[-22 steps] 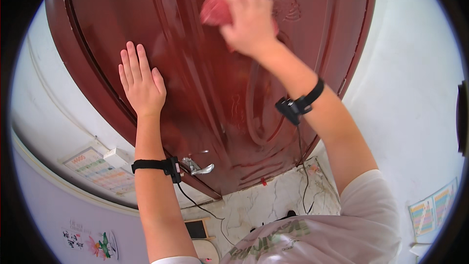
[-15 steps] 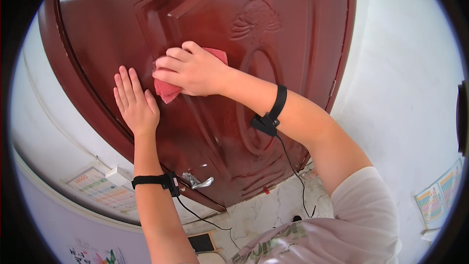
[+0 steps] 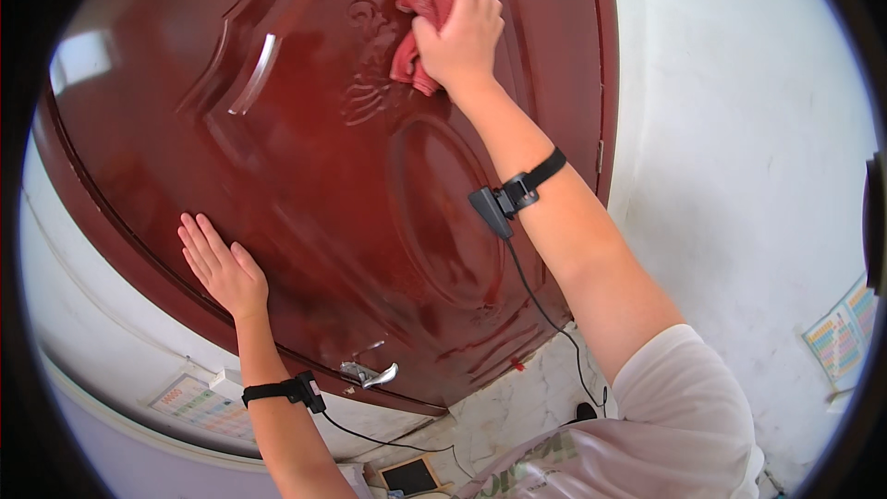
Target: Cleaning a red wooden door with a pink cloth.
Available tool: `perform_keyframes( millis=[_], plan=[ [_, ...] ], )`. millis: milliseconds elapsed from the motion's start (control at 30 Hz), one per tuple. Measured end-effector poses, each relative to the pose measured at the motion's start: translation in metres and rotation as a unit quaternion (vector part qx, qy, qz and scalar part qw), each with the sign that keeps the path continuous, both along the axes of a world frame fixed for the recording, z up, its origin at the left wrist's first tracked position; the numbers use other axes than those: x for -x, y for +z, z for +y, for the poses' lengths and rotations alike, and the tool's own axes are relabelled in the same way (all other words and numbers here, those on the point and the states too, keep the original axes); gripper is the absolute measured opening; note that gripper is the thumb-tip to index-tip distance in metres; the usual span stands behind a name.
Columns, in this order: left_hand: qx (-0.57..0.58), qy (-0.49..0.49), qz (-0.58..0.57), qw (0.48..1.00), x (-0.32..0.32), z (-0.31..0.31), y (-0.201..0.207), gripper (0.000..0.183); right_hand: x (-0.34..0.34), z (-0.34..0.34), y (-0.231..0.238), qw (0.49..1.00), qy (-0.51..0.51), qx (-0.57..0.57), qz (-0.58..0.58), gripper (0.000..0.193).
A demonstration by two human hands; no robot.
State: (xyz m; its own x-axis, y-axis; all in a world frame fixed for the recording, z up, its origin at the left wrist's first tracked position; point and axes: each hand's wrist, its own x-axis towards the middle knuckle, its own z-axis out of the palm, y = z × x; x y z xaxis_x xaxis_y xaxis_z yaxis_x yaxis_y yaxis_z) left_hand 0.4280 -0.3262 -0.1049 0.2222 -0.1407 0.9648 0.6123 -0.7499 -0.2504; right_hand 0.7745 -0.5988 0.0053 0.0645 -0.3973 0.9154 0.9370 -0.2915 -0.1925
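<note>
My right hand (image 3: 465, 32) grips a red cloth (image 3: 428, 2) and presses it to the upper right part of a dark red door (image 3: 305, 166), over the carved raised pattern (image 3: 368, 97). Folds of the cloth stick out on the left of the fingers and below the thumb. My left hand (image 3: 226, 268) lies flat against the door near its left edge, fingers stretched out and holding nothing. Below it and to the right is the silver door handle (image 3: 374, 375). An oval panel (image 3: 450, 212) is raised in the door between both arms.
Black straps with small devices (image 3: 504, 201) circle both forearms, and cables hang from them. White wall (image 3: 739, 129) flanks the door on the right. Printed charts (image 3: 843, 333) hang on both sides. A small dark board in a wooden frame (image 3: 409, 476) stands low down, by the marble-patterned floor (image 3: 517, 407).
My right hand has carried the cloth up and right across the door, from beside my left hand to the carved pattern. My left hand stays flat on the door; the view has shifted.
</note>
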Motion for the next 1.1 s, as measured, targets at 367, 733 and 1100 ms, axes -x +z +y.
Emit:
perform_keyframes(
  millis=[367, 733, 1100],
  plan=[
    [0.001, 0.010, 0.000, 1.000, -0.003, 0.002, -0.001, 0.063, -0.049, -0.059, -0.055, 0.997, -0.016, 0.057, 0.051, 0.066],
    [-0.026, 0.001, 0.002, 1.000, 0.001, 0.006, 0.001, 0.062, -0.028, -0.056, -0.012, 0.907, -0.013, 0.304, -0.290, 0.067],
    [0.007, -0.035, 0.004, 0.999, 0.000, -0.003, 0.001, 0.063, -0.049, -0.069, -0.193, 0.882, 0.014, 0.383, -0.273, 0.057]
  ],
)
